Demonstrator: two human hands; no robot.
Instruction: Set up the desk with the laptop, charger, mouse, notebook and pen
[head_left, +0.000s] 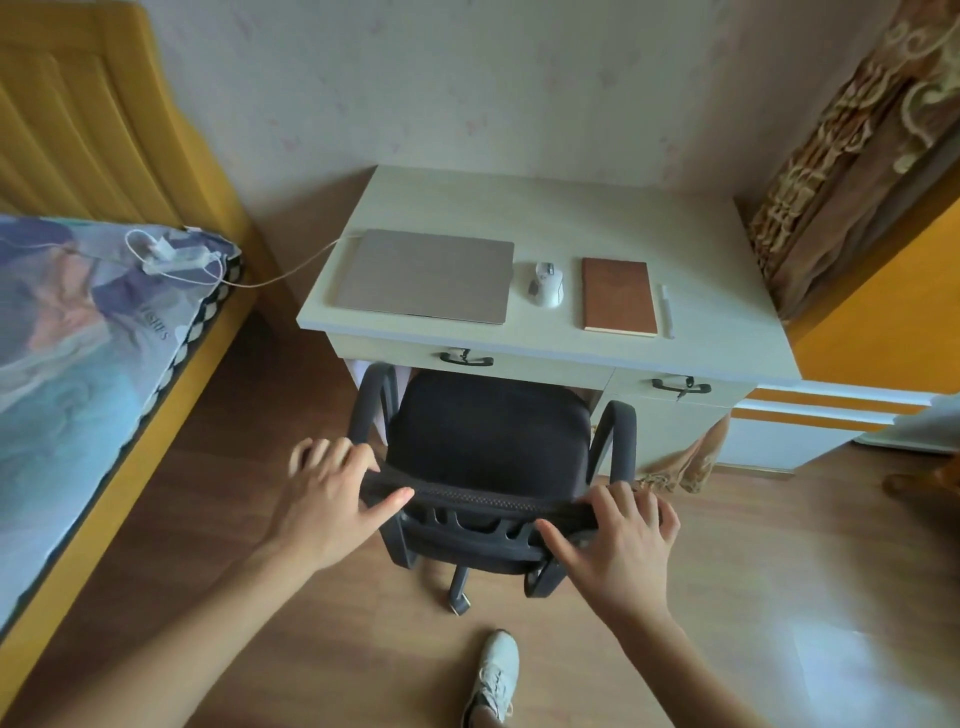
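Nearest, a white sneaker (496, 675) stands on the wooden floor (322, 623). Just beyond it both hands rest on the top edge of a black office chair (488, 441) backrest: the left hand (332, 493) lies over the left corner with fingers spread and thumb along the rim, and the right hand (618, 535) lies over the right corner the same way, fingers loosely draped rather than clenched. The chair seat is pushed partly under the pale desk (571, 213), below two drawers with dark handles. On the desktop, left to right, lie a closed grey laptop (423, 275), a white mouse (546, 284) just beside it, a brown notebook (618, 296) closed flat, and a white pen (667, 312) just beside the notebook's right edge. A thin cable (291, 273) runs from the laptop's far left corner off the desk to a white charger (171, 254) lying on the patterned bedding of the bed (78, 338) at left. Small print on the bedding is too blurred to read; no other writing can be made out
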